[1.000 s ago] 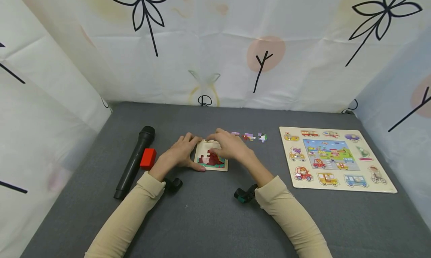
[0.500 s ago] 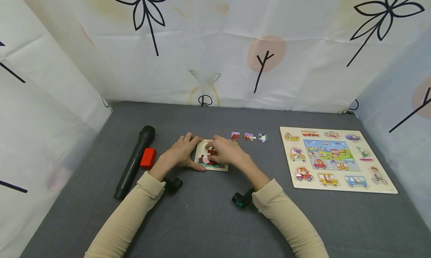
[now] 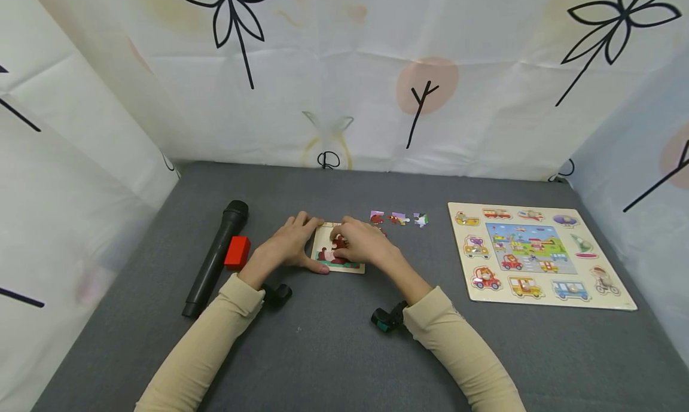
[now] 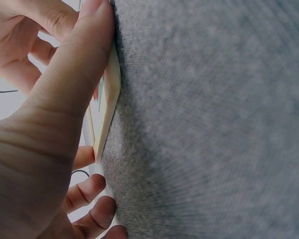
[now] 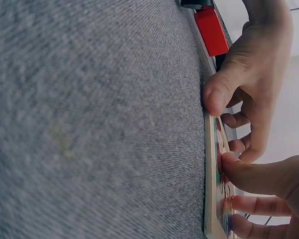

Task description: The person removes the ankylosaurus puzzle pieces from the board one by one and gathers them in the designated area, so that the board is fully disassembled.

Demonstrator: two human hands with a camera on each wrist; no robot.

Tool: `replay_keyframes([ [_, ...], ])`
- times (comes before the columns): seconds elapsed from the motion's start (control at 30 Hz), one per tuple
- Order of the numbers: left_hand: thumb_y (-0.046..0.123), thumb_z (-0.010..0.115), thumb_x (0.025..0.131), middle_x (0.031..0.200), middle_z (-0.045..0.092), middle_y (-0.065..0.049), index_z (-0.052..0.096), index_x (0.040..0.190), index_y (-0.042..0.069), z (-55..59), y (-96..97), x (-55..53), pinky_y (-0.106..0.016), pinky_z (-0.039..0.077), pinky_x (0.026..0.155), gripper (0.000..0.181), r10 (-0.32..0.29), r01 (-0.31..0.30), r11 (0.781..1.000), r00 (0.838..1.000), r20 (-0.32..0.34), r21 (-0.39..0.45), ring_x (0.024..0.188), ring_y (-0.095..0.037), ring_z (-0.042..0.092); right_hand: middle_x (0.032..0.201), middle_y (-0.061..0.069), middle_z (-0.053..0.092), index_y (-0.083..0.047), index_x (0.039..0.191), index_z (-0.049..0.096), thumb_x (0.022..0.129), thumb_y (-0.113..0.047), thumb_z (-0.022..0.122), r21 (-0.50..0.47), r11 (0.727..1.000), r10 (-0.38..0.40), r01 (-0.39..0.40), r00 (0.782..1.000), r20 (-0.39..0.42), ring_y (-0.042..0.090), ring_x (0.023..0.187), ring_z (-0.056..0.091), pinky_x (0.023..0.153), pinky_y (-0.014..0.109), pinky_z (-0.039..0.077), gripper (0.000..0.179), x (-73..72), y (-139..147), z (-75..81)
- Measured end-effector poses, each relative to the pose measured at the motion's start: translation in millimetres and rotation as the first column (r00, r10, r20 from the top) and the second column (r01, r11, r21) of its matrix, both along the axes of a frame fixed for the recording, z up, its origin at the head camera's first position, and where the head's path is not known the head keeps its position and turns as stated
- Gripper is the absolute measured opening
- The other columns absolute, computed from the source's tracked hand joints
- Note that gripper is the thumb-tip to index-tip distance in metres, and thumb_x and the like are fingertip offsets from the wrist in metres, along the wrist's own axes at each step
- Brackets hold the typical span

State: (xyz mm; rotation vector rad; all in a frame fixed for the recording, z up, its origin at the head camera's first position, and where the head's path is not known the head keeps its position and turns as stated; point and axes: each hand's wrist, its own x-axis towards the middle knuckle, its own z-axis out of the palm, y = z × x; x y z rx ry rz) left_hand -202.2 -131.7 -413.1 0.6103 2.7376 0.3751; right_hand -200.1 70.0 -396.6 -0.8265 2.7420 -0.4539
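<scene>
A small wooden jigsaw board (image 3: 321, 238) with a dark red figure lies flat on the table. At its left end, my left hand (image 3: 290, 243) holds it, thumb along the near edge and fingers at the far side. My right hand (image 3: 363, 241) reaches over the board from the right. In the right wrist view, its thumb (image 5: 231, 165) and fingertips touch the picture surface, spread a little apart. The hand hides the board's upper right in the head view. Just beyond lie loose jigsaw pieces: a purple-and-red one (image 3: 377, 216), another purple one (image 3: 399, 219) and a green-and-white one (image 3: 420, 220).
A black microphone (image 3: 215, 259) lies on the left with a red block (image 3: 237, 253) beside it. To the right is a large wooden vehicle puzzle (image 3: 524, 292). The grey table (image 3: 334, 346) ends at a patterned white cloth (image 3: 366, 125) behind.
My right hand has moved down from the board's far edge onto its picture, uncovering more of the nearest loose piece. My left hand stays where it was.
</scene>
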Motion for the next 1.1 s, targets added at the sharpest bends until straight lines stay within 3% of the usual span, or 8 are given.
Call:
replay_keyframes([
  [0.4,0.061,0.086,0.074,0.145,0.041,-0.019,0.037,0.157,0.011,1.9,0.6,0.7,-0.055,0.045,0.105,0.108,0.001,-0.001,1.0,1.0,0.011,-0.001,0.129,-0.039,0.045,0.106,0.007,0.061,-0.014,0.118,0.069,0.093,-0.027,0.078,-0.025,1.0,0.008,-0.008,1.0,-0.027,0.015,0.074,0.053,0.063,0.027,0.041,0.03,1.5,1.3,-0.5],
  [0.73,0.061,0.086,0.074,0.145,0.041,-0.02,0.036,0.157,0.011,2.1,0.8,0.3,-0.055,0.045,0.106,0.109,0.003,-0.003,1.0,1.0,0.013,-0.004,0.128,-0.039,0.045,0.105,0.007,0.06,-0.012,0.115,0.068,0.092,-0.027,0.079,-0.051,0.999,0.009,-0.013,0.998,-0.067,0.016,0.074,0.053,0.065,0.03,0.044,0.029,2.1,2.7,-0.7],
  [1.1,0.062,0.086,0.073,0.144,0.041,-0.02,0.036,0.156,0.011,0.7,0.0,0.3,-0.054,0.045,0.105,0.109,-0.001,0.001,1.0,1.0,0.003,-0.003,0.126,-0.039,0.045,0.102,0.006,0.059,-0.015,0.114,0.072,0.091,-0.026,0.079,-0.047,0.999,0.024,-0.026,0.999,-0.046,0.015,0.074,0.052,0.065,0.029,0.044,0.027,1.9,1.8,-1.0],
])
